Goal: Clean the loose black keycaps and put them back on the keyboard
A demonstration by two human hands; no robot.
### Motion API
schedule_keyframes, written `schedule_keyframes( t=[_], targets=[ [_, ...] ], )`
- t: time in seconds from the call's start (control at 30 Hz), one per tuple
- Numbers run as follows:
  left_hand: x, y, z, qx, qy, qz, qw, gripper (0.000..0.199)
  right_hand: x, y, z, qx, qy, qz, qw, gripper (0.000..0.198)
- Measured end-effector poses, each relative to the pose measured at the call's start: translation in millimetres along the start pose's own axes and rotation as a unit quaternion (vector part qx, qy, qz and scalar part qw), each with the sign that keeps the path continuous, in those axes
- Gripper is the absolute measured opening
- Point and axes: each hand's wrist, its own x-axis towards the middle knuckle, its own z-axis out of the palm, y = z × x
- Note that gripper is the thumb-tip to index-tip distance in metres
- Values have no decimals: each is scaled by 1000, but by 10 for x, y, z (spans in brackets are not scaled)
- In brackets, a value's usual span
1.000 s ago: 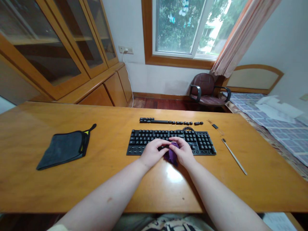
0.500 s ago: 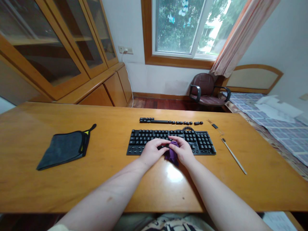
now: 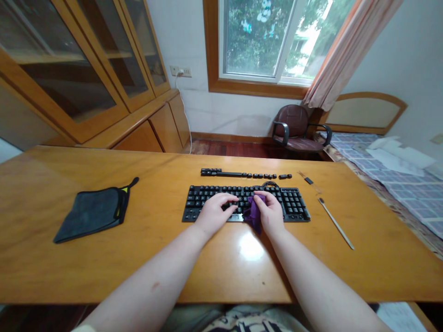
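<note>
The right hand (image 3: 272,214) is closed on a purple cloth (image 3: 254,214), pinching it between thumb and fingers; the cloth bunches over the front edge of a black keyboard (image 3: 295,203) and droops towards the tabletop (image 3: 51,272). Its upper folds are partly covered by the fingers. The left hand (image 3: 213,213) curls over the keyboard's middle-left keys, thumb and forefinger bent towards each other with a narrow gap at the tips. Whether something small sits between them cannot be told, and its other fingers are tucked out of sight.

Both hands and the cloth mask the central keys. Along the front edge, part of the bottom row lies bare where the spacebar (image 3: 229,174) would fit; that long key lies behind the keyboard, in line with loose keycaps (image 3: 256,175) whose legends are too small to read. A cable (image 3: 270,184) shows only as a dark coil at the back. To the right lie a keycap puller (image 3: 308,180), its thin wire ends barely visible, and a slender brush (image 3: 336,224). Both forearms are cut off below.
</note>
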Motion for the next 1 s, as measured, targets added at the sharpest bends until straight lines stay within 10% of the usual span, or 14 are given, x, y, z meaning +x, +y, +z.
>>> schedule_keyframes(
  t=[0.47,1.0],
  targets=[
    [61,-87,-451,308,-124,-53,942,23,-7,-41,10,-49,-12,-8,999,26],
    [42,-6,-410,367,-197,-72,906,18,-12,-76,35,-70,-24,-10,997,23]
  ],
)
